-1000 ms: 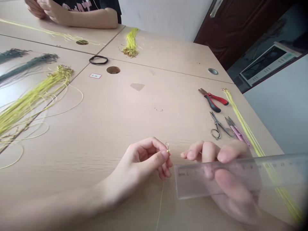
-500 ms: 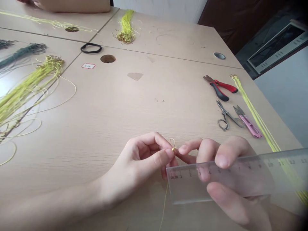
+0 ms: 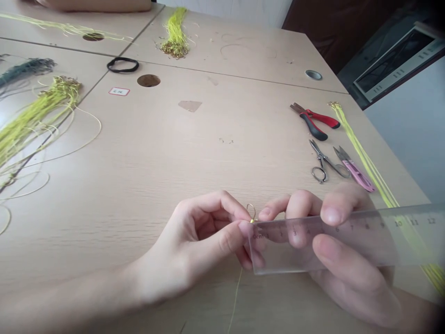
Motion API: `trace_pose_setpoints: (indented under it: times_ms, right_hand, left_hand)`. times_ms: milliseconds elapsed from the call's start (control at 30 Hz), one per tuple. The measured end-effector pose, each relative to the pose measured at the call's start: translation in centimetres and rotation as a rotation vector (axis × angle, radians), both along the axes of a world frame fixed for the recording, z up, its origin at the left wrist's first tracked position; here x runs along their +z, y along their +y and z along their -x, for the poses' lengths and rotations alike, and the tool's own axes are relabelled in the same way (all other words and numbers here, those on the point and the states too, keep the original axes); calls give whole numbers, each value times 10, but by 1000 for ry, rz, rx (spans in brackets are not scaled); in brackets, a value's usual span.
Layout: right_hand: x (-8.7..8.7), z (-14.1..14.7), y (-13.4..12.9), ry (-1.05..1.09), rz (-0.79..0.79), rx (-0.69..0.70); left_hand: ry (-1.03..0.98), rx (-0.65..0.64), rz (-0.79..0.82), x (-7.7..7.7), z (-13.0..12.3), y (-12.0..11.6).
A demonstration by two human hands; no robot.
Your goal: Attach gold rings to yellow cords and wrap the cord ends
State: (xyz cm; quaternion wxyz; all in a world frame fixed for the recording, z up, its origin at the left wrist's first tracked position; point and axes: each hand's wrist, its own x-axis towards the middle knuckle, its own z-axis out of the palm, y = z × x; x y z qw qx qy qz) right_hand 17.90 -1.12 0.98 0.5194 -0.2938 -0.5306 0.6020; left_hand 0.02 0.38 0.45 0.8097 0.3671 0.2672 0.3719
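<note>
Between thumb and index finger, my left hand pinches a thin yellow cord just at a small bright knot. A small hook-like loop sticks up above the knot, and the cord hangs down below the fingers. My right hand grips a clear plastic ruler between thumb and fingers. The ruler's zero end lies at the left fingertips, right beside the knot. Some of the right fingers show through the ruler; whether they also touch the cord I cannot tell.
At the right lie red-and-black pliers, scissors, pink thread snips and a strand of yellow cords. Yellow bundles and a dark green one lie left, near a black band. Another person's arm rests at the far edge.
The ruler has moved up and slightly right, so its zero end now meets the left fingertips by the knot. My left hand keeps its pinch. The whole view has shifted slightly.
</note>
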Motion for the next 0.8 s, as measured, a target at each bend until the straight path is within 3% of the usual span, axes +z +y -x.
trace_pose_setpoints:
  times_ms: [333, 800]
  right_hand:
    - [0, 1, 0, 107, 64, 73]
    - [3, 0, 1, 70, 90, 83]
  left_hand:
    - [-6, 15, -58, 2, 0, -3]
    - [12, 45, -110, 1, 0, -3]
